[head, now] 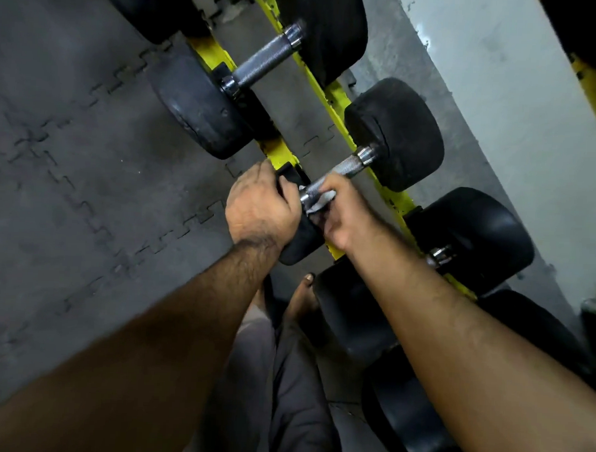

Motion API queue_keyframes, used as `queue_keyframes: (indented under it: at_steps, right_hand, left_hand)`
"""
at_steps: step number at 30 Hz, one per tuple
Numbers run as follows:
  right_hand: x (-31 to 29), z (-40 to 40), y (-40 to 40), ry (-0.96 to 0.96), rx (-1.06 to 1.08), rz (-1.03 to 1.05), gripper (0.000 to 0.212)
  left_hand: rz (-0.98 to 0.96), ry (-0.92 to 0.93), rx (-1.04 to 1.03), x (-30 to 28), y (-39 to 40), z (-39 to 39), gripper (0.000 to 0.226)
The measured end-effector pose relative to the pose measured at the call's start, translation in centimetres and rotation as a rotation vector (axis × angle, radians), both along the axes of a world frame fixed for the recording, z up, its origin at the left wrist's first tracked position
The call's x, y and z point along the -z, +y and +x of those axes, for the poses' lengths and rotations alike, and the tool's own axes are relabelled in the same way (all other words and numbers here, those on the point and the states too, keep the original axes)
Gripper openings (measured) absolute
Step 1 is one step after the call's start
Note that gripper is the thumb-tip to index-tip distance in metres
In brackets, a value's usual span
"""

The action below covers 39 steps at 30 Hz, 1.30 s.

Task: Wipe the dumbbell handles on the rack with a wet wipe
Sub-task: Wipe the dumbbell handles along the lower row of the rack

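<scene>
A black dumbbell with a knurled chrome handle (345, 168) lies across the yellow rack rails (332, 101) in the middle of the head view. My left hand (260, 207) grips its near black head (297, 239) from above. My right hand (344, 217) is closed around the near end of the handle, with a white wet wipe (320, 201) pressed between fingers and metal. The far head (394, 134) rests beyond the rail. Another dumbbell's handle (262, 65) lies farther up the rack.
More black dumbbells (470, 240) sit on the rack to the right and below my right forearm. A white wall (500, 98) runs behind the rack. Grey interlocking floor mats (71, 147) cover the left. My legs and bare foot (302, 301) stand beside the rack.
</scene>
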State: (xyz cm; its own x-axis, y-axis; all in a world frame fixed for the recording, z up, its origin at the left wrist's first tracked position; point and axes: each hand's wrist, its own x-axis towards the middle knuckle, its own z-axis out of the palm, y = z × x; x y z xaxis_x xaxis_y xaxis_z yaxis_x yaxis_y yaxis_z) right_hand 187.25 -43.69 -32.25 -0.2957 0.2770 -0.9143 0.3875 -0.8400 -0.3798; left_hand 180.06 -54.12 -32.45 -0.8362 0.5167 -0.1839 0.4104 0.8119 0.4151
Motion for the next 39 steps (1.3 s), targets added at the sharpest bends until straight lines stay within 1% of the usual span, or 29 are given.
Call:
queue_keyframes:
  at_steps: [2, 3, 4, 6, 7, 8, 10, 11, 12, 14, 15, 17, 18, 19, 21, 22, 23, 24, 27, 28, 29, 31, 32, 33, 35, 36, 37, 38, 39]
  right_hand:
    - [0.6, -0.1, 1.8, 0.021, 0.075, -0.051, 0.020]
    - [0.9, -0.3, 2.2, 0.025, 0.132, -0.045, 0.022]
    - [1.3, -0.5, 2.0, 0.025, 0.144, -0.025, 0.024]
    - [1.7, -0.8, 0.3, -0.003, 0.044, 0.008, 0.026]
    - [2.1, -0.7, -0.1, -0.006, 0.001, -0.004, 0.023]
    - [2.4, -0.5, -0.1, 0.019, -0.018, -0.030, 0.026]
    - [3.0, 0.0, 1.0, 0.086, 0.027, -0.071, 0.045]
    - [3.3, 0.1, 1.5, 0.116, 0.080, -0.084, 0.045]
    - [3.5, 0.1, 1.5, 0.134, 0.123, -0.092, 0.041]
    - [3.7, 0.2, 0.6, 0.139, 0.122, -0.090, 0.030]
    - [3.7, 0.0, 0.5, 0.121, 0.076, -0.073, 0.029]
    - [3.5, -0.1, 0.9, 0.100, 0.001, -0.068, 0.035]
    - [3.3, -0.3, 1.5, 0.101, 0.024, -0.080, 0.037]
    - [3.1, -0.6, 2.0, 0.094, 0.113, -0.087, 0.036]
    - [3.2, -1.3, 2.1, 0.092, 0.434, -0.074, 0.028]
    - [3.4, -1.4, 1.7, 0.120, 0.541, -0.053, 0.027]
    - [3.5, -1.5, 1.0, 0.136, 0.557, -0.038, 0.025]
    - [3.5, -1.5, 0.2, 0.140, 0.508, -0.043, 0.025]
    - [2.9, -1.4, 0.2, 0.064, 0.243, -0.130, 0.024]
    - [2.6, -1.6, 1.0, 0.048, 0.224, -0.138, 0.024]
    - [2.4, -1.8, 2.1, 0.042, 0.272, -0.116, 0.025]
    - [2.3, -2.2, 3.8, 0.058, 0.481, -0.055, 0.025]
    - [2.4, -2.2, 3.9, 0.075, 0.549, -0.034, 0.024]
    - [2.6, -2.0, 3.5, 0.091, 0.546, -0.023, 0.022]
    - [3.2, -1.3, 1.5, 0.104, 0.400, -0.042, 0.018]
    - [3.3, -1.1, 0.9, 0.110, 0.337, -0.063, 0.019]
    - [3.3, -1.1, 1.0, 0.106, 0.316, -0.074, 0.022]
    - [3.3, -1.4, 1.6, 0.109, 0.350, -0.081, 0.025]
    - [3.3, -1.7, 2.5, 0.115, 0.434, -0.082, 0.027]
  left_hand:
    - [-0.001, 0.001, -0.020, 0.1, 0.0, 0.0, 0.034]
    - [0.000, -0.002, -0.017, 0.2, -0.1, 0.0, 0.035]
    - [0.000, -0.001, -0.013, 0.2, -0.1, 0.0, 0.035]
    - [-0.004, 0.004, -0.007, 0.1, -0.1, 0.0, 0.035]
    - [-0.006, 0.004, -0.010, 0.2, -0.1, 0.0, 0.036]
    - [-0.006, 0.005, -0.016, 0.1, 0.0, 0.0, 0.037]
    - [0.000, 0.015, -0.023, 0.2, -0.1, 0.1, 0.038]
    - [0.002, 0.019, -0.022, 0.2, -0.1, 0.2, 0.039]
    - [0.000, 0.017, -0.024, 0.2, -0.2, 0.1, 0.039]
    - [-0.007, 0.012, -0.018, 0.1, -0.2, 0.1, 0.037]
    - [-0.010, 0.015, -0.013, 0.1, -0.2, 0.1, 0.035]
    - [-0.006, 0.016, 0.001, -0.1, -0.1, 0.1, 0.034]
    - [0.008, 0.023, 0.005, 0.0, -0.2, 0.1, 0.035]
    - [0.026, 0.034, 0.005, 0.1, -0.1, 0.0, 0.035]
    - [0.040, 0.039, 0.001, 0.3, -0.4, 0.0, 0.035]
    - [0.039, 0.036, 0.001, 0.4, -0.4, 0.1, 0.036]
    - [0.035, 0.034, 0.003, 0.4, -0.4, 0.1, 0.037]
    - [0.033, 0.032, 0.002, 0.3, -0.4, 0.0, 0.037]
    - [0.031, 0.030, -0.003, 0.1, -0.3, 0.1, 0.034]
    - [0.026, 0.027, -0.005, 0.1, -0.3, 0.0, 0.034]
    - [0.025, 0.021, -0.005, 0.2, -0.3, 0.0, 0.034]
    - [0.019, 0.015, -0.005, 0.3, -0.4, 0.0, 0.035]
    - [0.016, 0.015, -0.004, 0.3, -0.4, 0.0, 0.037]
    - [0.012, 0.014, -0.001, 0.3, -0.4, 0.0, 0.038]
    - [0.006, 0.005, 0.000, 0.2, -0.3, 0.0, 0.042]
    - [0.005, 0.002, 0.002, 0.1, -0.3, 0.0, 0.043]
    - [0.005, 0.003, 0.000, 0.1, -0.3, 0.0, 0.044]
    - [0.003, 0.003, 0.000, 0.0, -0.3, -0.1, 0.044]
    - [-0.001, -0.003, 0.003, -0.1, -0.2, -0.1, 0.044]
